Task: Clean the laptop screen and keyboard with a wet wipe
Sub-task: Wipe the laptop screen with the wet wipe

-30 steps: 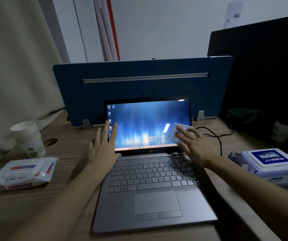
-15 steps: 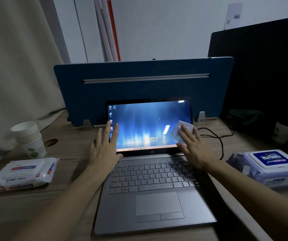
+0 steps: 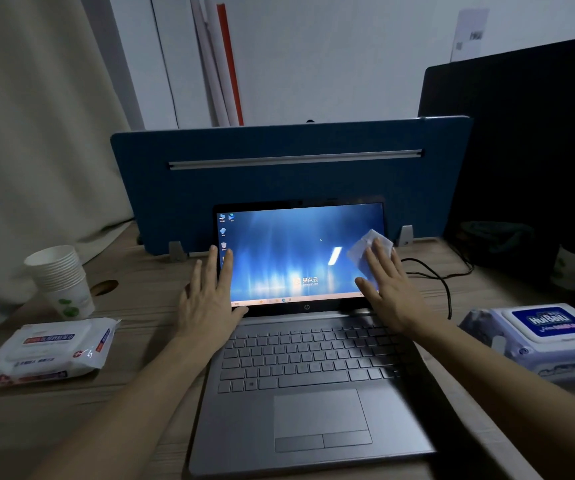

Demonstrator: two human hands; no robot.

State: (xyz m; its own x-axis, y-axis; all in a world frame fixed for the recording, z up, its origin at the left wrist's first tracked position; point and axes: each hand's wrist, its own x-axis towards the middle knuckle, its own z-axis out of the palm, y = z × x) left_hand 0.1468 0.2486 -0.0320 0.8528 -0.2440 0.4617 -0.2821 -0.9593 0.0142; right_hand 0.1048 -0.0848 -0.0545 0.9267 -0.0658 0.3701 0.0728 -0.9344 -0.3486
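An open silver laptop sits on the wooden desk, its lit blue screen facing me. My right hand presses a white wet wipe flat against the right side of the screen with straight fingers. My left hand lies with straight fingers against the screen's left edge, steadying it. The keyboard lies uncovered below both hands.
A white wipe pack and a stack of paper cups stand at the left. A blue-lidded wipe pack lies at the right, near a black cable. A blue desk divider rises behind the laptop, a dark monitor at right.
My right hand has slid the wipe upward and slightly right along the screen's right side. The left hand has stayed at the screen's left edge.
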